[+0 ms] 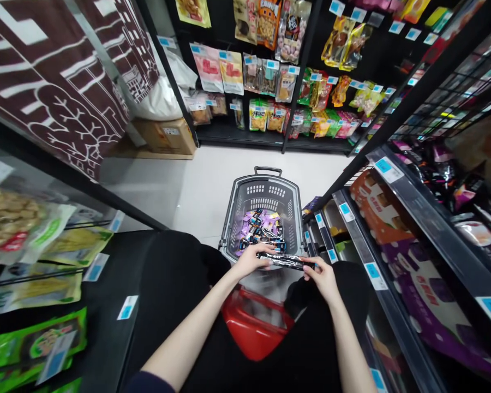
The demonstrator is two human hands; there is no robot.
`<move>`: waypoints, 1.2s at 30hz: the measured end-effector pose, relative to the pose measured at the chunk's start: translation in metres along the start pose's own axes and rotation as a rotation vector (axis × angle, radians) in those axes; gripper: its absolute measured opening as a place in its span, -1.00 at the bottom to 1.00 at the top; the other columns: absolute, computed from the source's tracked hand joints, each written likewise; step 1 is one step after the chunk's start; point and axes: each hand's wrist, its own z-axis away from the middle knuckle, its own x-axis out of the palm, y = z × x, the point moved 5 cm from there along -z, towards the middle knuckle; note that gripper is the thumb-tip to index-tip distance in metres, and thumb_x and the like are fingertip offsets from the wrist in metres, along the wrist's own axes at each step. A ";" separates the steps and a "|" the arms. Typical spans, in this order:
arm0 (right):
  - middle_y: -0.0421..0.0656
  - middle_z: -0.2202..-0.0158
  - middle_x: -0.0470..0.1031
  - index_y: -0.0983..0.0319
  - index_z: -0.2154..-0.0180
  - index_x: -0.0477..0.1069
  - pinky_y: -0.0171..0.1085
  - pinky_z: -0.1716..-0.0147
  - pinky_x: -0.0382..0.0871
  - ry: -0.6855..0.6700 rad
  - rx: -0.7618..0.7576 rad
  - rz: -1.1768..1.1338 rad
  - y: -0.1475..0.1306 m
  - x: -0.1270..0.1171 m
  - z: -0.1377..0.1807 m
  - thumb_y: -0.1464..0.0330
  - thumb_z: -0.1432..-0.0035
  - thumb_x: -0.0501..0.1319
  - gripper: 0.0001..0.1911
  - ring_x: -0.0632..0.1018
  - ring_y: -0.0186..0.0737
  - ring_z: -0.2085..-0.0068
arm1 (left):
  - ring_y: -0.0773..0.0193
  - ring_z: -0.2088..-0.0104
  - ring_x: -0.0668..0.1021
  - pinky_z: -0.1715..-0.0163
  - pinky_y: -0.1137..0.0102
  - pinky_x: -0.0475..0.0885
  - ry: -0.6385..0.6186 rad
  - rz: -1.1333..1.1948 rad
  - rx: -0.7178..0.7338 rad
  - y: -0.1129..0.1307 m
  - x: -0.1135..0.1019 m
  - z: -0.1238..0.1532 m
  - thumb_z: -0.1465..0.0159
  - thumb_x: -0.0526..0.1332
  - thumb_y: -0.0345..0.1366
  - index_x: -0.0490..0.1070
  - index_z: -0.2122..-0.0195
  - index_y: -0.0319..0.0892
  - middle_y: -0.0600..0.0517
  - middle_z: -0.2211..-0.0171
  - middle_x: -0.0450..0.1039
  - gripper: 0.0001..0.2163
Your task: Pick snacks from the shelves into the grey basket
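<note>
A long, thin snack packet [285, 261] with a shiny black wrapper stretches level between my two hands, over the near rim of the basket. My left hand [253, 260] pinches its left end, and my right hand [319, 275] grips the right end between thumb and fingers. Just beyond stands a grey plastic shopping basket [297, 218] with a black handle at its far side. Inside it lies a loose heap of small purple and black wrapped snacks [262, 224]. Below my hands, between my knees, is a red plastic object [253, 330], its kind unclear.
Black shelves with orange and purple cartons [421, 284] run close along my right. Hanging snack bags [265, 114] fill the rack ahead. Green snack packets [36, 344] lie on the left shelf. A cardboard box [172, 136] sits on the floor at the back left.
</note>
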 end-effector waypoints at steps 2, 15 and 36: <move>-0.14 0.29 0.47 0.19 0.30 0.52 -0.28 0.57 0.42 -0.010 -0.004 -0.004 0.002 -0.001 -0.001 0.19 0.12 0.33 -0.70 0.44 -0.38 0.60 | 0.00 0.14 0.50 0.49 0.26 0.55 0.005 0.008 -0.010 -0.003 0.002 -0.002 0.17 0.37 -0.36 0.54 0.41 -0.26 -0.16 -0.01 0.37 -0.76; -0.09 0.25 0.46 0.27 0.54 0.49 -0.32 0.68 0.33 0.047 0.082 -0.197 0.012 -0.006 -0.002 0.18 0.22 0.39 -0.72 0.43 -0.39 0.60 | 0.22 0.46 0.57 0.49 0.25 0.53 0.043 0.090 -0.047 -0.009 0.007 -0.004 0.13 0.35 -0.33 0.54 0.51 -0.29 -0.20 -0.06 0.36 -0.85; -0.19 0.39 0.50 0.20 0.30 0.33 -0.27 0.53 0.48 0.112 0.123 -0.317 0.011 -0.002 -0.006 0.27 0.28 0.42 -0.55 0.52 -0.29 0.52 | 0.12 0.24 0.57 0.30 0.28 0.50 -0.024 0.317 -0.070 -0.003 0.000 -0.001 0.09 0.39 -0.34 0.37 0.18 -0.29 -0.18 0.12 0.50 -0.58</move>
